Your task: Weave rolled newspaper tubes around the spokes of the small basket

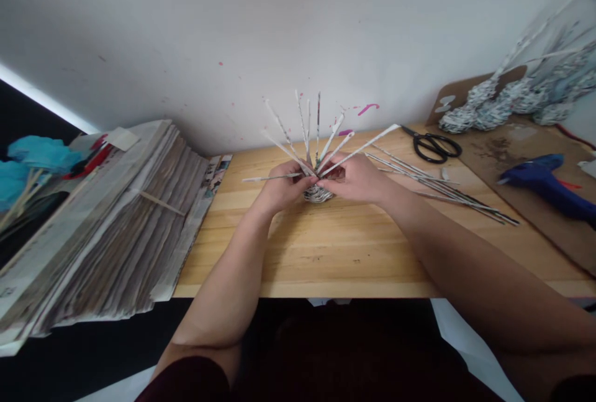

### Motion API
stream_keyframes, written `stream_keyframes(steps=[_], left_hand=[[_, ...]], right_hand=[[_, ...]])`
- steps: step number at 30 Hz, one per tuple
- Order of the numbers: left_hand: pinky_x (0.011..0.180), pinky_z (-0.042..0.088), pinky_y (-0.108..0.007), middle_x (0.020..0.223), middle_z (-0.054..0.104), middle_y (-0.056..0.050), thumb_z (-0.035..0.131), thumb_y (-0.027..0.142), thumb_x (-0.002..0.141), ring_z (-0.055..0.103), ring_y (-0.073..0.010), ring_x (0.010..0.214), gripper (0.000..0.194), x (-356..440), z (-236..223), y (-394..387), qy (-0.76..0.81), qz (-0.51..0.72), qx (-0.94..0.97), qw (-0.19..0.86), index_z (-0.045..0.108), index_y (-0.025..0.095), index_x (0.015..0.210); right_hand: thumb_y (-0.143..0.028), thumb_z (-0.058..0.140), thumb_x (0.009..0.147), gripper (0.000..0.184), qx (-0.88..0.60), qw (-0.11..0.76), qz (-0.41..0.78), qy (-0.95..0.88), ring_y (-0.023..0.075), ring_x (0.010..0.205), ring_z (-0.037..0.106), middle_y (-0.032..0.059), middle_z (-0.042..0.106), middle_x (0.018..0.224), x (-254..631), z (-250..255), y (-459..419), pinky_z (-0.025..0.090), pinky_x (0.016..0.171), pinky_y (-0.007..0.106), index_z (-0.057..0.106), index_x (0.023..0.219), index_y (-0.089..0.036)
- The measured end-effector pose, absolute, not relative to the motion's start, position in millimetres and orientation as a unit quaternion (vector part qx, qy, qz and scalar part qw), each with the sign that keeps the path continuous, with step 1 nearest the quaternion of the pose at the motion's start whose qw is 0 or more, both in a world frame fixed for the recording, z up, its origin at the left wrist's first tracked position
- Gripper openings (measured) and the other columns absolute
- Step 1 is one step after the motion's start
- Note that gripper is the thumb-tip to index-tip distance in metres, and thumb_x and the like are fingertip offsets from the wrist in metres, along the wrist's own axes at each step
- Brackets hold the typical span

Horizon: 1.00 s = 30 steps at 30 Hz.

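A small woven base of rolled newspaper tubes (318, 194) stands on the wooden table (354, 253), with several thin paper spokes (307, 132) fanning upward and outward from it. My left hand (279, 189) is closed on the left side of the weave, pinching a tube. On the right side, my right hand (356, 178) grips the weave too, fingers curled around the tubes. Both hands touch above the little basket base.
A thick stack of newspapers (107, 228) fills the left. Loose paper tubes (442, 187) lie to the right, beside black scissors (433, 146). A blue glue gun (544, 183) rests on cardboard (526, 203). Finished woven pieces (503, 100) stand at the back right.
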<state>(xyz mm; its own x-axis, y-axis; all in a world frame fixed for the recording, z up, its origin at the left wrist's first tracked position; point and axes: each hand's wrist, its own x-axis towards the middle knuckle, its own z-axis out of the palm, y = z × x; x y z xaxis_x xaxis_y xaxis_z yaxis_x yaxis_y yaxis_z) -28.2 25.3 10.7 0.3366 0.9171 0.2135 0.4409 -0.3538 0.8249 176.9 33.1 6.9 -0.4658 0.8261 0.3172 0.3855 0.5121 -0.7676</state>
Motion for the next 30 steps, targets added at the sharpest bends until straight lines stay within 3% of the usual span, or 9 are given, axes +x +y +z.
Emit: stream_keyframes(steps=[3, 7, 10, 14, 19, 25, 30], left_hand=[[0.071, 0.050, -0.027, 0.082, 0.071, -0.005, 0.069, 0.022, 0.080, 0.063, -0.0159, 0.074, 0.011, -29.0, 12.4, 24.4, 0.459, 0.353, 0.742, 0.336, 0.068, 0.014, 0.087], [0.080, 0.055, -0.030, 0.103, 0.074, -0.009, 0.070, 0.015, 0.076, 0.069, -0.0190, 0.087, 0.031, -36.8, 16.4, 25.4, 0.418, 0.355, 0.745, 0.381, 0.068, 0.013, 0.106], [0.082, 0.056, -0.031, 0.098, 0.075, -0.008, 0.067, 0.011, 0.076, 0.071, -0.0196, 0.089, 0.036, -41.0, 19.5, 26.1, 0.406, 0.348, 0.737, 0.414, 0.069, 0.014, 0.112], [0.072, 0.058, -0.028, 0.091, 0.075, -0.006, 0.062, 0.010, 0.079, 0.069, -0.0148, 0.075, 0.026, -39.2, 20.8, 26.6, 0.435, 0.357, 0.702, 0.437, 0.073, 0.015, 0.103], [0.071, 0.058, -0.028, 0.085, 0.073, -0.004, 0.065, 0.010, 0.078, 0.068, -0.0139, 0.073, 0.021, -38.0, 15.0, 29.6, 0.436, 0.383, 0.670, 0.463, 0.072, 0.016, 0.097], [0.072, 0.053, -0.028, 0.084, 0.075, -0.004, 0.070, 0.011, 0.074, 0.068, -0.0164, 0.077, 0.017, -40.4, 12.0, 31.0, 0.438, 0.370, 0.722, 0.387, 0.073, 0.015, 0.090], [0.067, 0.050, -0.025, 0.082, 0.074, -0.003, 0.074, 0.017, 0.075, 0.067, -0.0162, 0.075, 0.016, -40.1, 14.3, 30.2, 0.450, 0.362, 0.731, 0.363, 0.073, 0.016, 0.091]], right_hand=[[-0.029, 0.075, 0.080, 0.014, -0.361, 0.371, 0.312, -0.797, 0.0160, 0.070, 0.064, 0.0017, 0.073, 0.083, 176.2, 3.4, 34.7, 0.048, 0.068, 0.030, 0.070, 0.090, -0.021], [-0.024, 0.073, 0.082, 0.008, -0.363, 0.382, 0.287, -0.800, 0.0198, 0.086, 0.067, 0.0054, 0.075, 0.092, 177.2, 0.9, 38.5, 0.050, 0.079, 0.034, 0.074, 0.089, -0.021], [-0.024, 0.070, 0.083, 0.011, -0.380, 0.375, 0.315, -0.785, 0.0196, 0.084, 0.066, 0.0068, 0.076, 0.095, 178.3, 2.7, 38.7, 0.050, 0.077, 0.034, 0.076, 0.091, -0.021], [-0.026, 0.072, 0.080, 0.011, -0.412, 0.344, 0.345, -0.770, 0.0172, 0.073, 0.063, 0.0045, 0.075, 0.085, 178.8, 6.2, 37.3, 0.047, 0.068, 0.031, 0.076, 0.087, -0.019], [-0.028, 0.070, 0.081, 0.011, -0.406, 0.341, 0.331, -0.781, 0.0165, 0.073, 0.062, 0.0037, 0.075, 0.084, 180.2, 6.8, 36.9, 0.045, 0.067, 0.030, 0.075, 0.085, -0.020], [-0.032, 0.071, 0.081, 0.014, -0.408, 0.339, 0.363, -0.766, 0.0154, 0.068, 0.059, 0.0038, 0.072, 0.082, 178.0, 6.8, 33.1, 0.045, 0.062, 0.029, 0.071, 0.085, -0.019], [-0.031, 0.074, 0.082, 0.012, -0.406, 0.344, 0.321, -0.783, 0.0151, 0.069, 0.059, 0.0038, 0.071, 0.083, 176.4, 5.7, 33.1, 0.044, 0.064, 0.030, 0.073, 0.085, -0.020]])
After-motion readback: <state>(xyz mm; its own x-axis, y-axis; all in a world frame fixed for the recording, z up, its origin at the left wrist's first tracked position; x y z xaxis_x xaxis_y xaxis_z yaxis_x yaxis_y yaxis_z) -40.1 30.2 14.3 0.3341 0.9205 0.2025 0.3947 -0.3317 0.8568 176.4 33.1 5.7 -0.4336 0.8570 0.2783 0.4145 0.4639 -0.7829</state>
